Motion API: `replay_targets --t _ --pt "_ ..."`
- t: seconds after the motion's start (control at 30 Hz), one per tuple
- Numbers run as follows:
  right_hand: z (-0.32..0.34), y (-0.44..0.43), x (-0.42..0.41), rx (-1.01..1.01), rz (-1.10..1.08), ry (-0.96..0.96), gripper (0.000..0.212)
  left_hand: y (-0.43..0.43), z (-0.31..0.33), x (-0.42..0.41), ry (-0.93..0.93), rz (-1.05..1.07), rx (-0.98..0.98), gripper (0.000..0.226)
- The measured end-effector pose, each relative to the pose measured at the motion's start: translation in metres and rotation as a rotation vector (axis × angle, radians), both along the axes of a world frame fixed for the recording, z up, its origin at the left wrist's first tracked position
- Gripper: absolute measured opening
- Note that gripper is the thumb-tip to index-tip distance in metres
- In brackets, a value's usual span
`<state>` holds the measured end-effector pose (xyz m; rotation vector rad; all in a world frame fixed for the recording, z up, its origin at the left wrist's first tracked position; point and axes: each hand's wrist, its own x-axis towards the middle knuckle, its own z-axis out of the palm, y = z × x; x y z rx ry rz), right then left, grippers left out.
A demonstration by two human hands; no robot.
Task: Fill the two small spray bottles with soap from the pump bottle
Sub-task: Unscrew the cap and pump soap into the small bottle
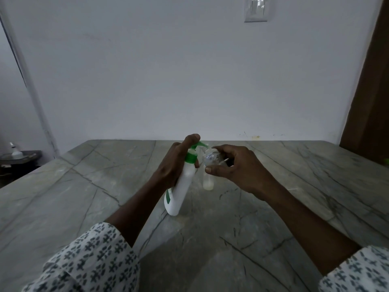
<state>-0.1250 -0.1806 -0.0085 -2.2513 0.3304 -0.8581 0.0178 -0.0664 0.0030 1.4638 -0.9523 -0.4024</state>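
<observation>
Two patterned sleeves (88, 262) at the counter's (63, 197) near edge. Mid-counter, the pump bottle (182, 186) leans w/ its base on the stone. The left hand (172, 167) curls round its upper body, one digit up on the green pump head (195, 146). The right hand (235, 167) pinches a clear spray bottle (211, 159) betw. thumb and fingers, tilted, mouth right at the nozzle. Just right of the pump bottle stands a second spray bottle (208, 183), a little pale soap at its bottom, top hidden.

Small bottles prob. light, thin-walled, slick if soap drips: hold round the body, no squeezing. Pump bottle looks stiffer, heavier: grip below the collar.

Beyond the far edge, a wall switch (255, 9).
</observation>
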Motion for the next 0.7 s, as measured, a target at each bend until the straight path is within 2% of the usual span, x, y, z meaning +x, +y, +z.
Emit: replay_targets --t 0.2,0.3,0.4,0.7 --pt "-0.0016 -0.0003 0.0016 0.092 0.052 0.01 0.041 -0.0009 -0.0014 0.0031 -0.017 -0.027 -0.026 0.044" --pt "-0.0018 0.0004 0.002 0.136 0.078 0.001 0.032 -0.0017 -0.0014 0.003 -0.02 -0.027 -0.023 0.048" --pt "-0.0006 -0.0012 0.0021 0.223 0.115 -0.014 0.032 -0.0018 -0.0011 0.0025 -0.029 -0.019 0.005 0.055" --pt "0.0024 -0.0032 -0.0011 0.363 0.231 -0.028 0.027 -0.0035 0.0005 0.0005 -0.027 -0.043 0.025 0.055"
